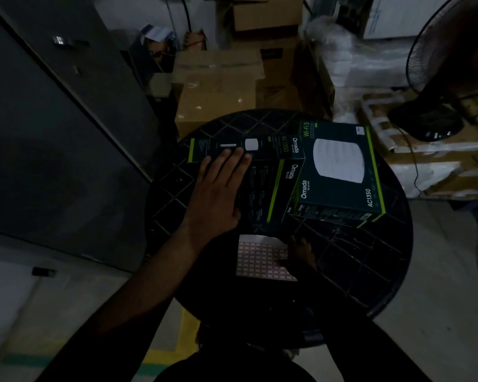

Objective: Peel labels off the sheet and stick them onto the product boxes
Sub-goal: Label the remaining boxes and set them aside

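Two dark green Omada product boxes lie on a round black table [370, 271]. The left box [262, 172] lies flat in the middle, and my left hand [218, 188] rests flat on it with fingers spread, fingertips near its far edge. The right box [340, 172] shows a white round device on its lid and leans partly over the left box. A label sheet [260, 257] with a grid of small pink-edged labels lies at the near side. My right hand [301, 253] rests on the sheet's right edge; its fingertips are too dark to make out.
Cardboard cartons [215, 89] stand stacked behind the table. A grey metal cabinet [53, 133] fills the left side. A black standing fan [450, 64] is at the far right, above wrapped packages [414, 161]. Yellow floor tape [185, 334] runs under the table.
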Demonstrator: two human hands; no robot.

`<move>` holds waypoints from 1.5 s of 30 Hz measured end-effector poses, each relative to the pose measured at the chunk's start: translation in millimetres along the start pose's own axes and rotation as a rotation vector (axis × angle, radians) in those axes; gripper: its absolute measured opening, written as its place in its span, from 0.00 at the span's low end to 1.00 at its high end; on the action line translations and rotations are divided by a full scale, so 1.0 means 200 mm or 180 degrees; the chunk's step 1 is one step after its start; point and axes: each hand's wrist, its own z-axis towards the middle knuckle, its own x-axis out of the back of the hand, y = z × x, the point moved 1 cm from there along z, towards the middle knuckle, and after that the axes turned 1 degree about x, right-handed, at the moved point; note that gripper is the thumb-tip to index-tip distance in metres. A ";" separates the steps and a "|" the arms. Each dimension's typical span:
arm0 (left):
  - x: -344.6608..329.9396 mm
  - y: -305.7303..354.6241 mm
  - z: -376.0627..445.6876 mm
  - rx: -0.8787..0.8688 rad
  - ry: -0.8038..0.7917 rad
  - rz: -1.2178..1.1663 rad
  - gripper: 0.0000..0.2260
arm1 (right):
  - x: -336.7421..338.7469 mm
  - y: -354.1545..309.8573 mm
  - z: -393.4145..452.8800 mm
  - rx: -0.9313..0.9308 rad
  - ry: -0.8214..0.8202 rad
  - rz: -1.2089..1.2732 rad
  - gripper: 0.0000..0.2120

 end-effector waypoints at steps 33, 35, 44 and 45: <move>0.24 -0.08 0.11 -0.0072 -0.1362 -0.1576 0.17 | 1.15 -0.54 -0.52 0.2357 -0.0579 0.2558 0.28; 0.25 -0.09 0.11 -0.0057 -0.1399 -0.1598 0.19 | 1.16 -0.54 -0.53 0.2388 -0.0684 0.2621 0.29; 0.26 -0.12 0.12 0.0103 -0.1254 -0.2108 0.05 | 1.17 -0.56 -0.47 0.2182 0.0120 0.2780 0.31; 0.25 -0.12 0.12 0.0133 -0.1173 -0.2136 0.04 | 1.16 -0.57 -0.46 0.2151 0.0461 0.2716 0.31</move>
